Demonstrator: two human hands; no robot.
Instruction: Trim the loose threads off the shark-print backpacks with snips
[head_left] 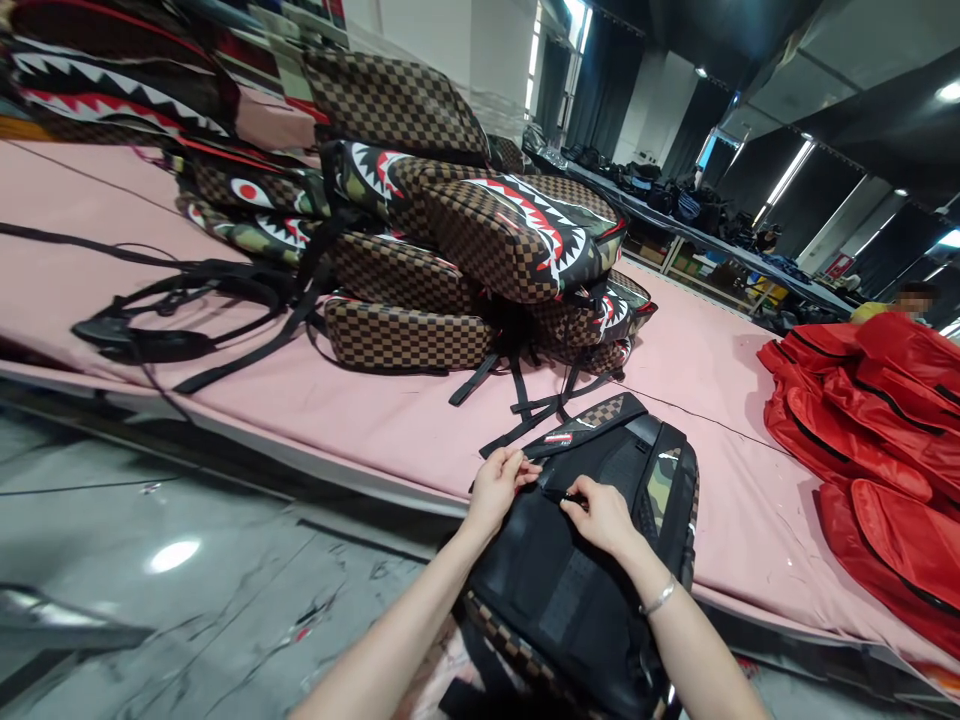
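A black backpack [577,580] with brown check and camouflage trim lies back panel up at the table's front edge, close to my body. Over its upper left part, my left hand [501,487] pinches at the edge of a shoulder strap [592,425]. A short way to the right, my right hand [600,512] has thumb and fingers closed on a small black strap end [559,496]. The fingertips of both hands are near each other above the panel. What my left fingers hold is too small to make out.
Checked backpacks with shark-mouth prints [420,260] are piled on the pink-covered table [360,420]. Loose black straps [187,310] trail at the left. Red bags [862,420] are heaped at the right. A person [904,298] is behind them.
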